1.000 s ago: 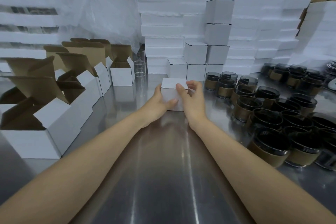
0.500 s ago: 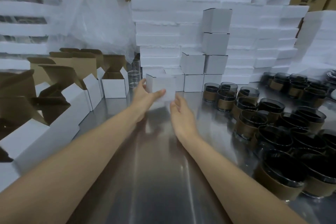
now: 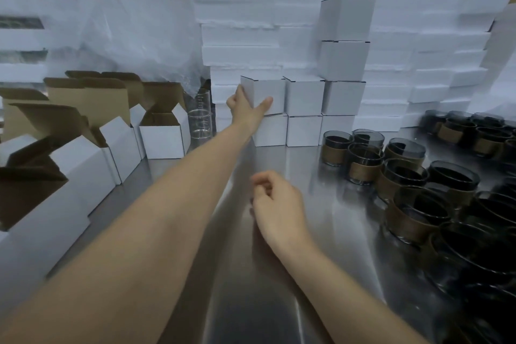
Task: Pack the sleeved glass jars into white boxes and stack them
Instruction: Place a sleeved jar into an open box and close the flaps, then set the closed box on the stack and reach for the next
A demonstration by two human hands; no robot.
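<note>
Hands differ: left hand (image 3: pixel 245 113) grips a white box (image 3: pixel 269 93), right hand (image 3: pixel 279 204) hovers loosely curled, empty.

— We see a table (image 3: pixel 237 315) of smooth brushed metal, glossy, mirroring things.
— We do; the open boxes (image 3: pixel 163 139) are matt white card, raw brown inside. The jars (image 3: pixel 336 148) look like dark shiny glass to us, their sleeves (image 3: pixel 365 172) matt brown

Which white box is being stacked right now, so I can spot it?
Look at the stepped stack of closed white boxes against the back wall of white cartons. The box is at its left end, second tier. It alone is gripped by the left hand.
</note>
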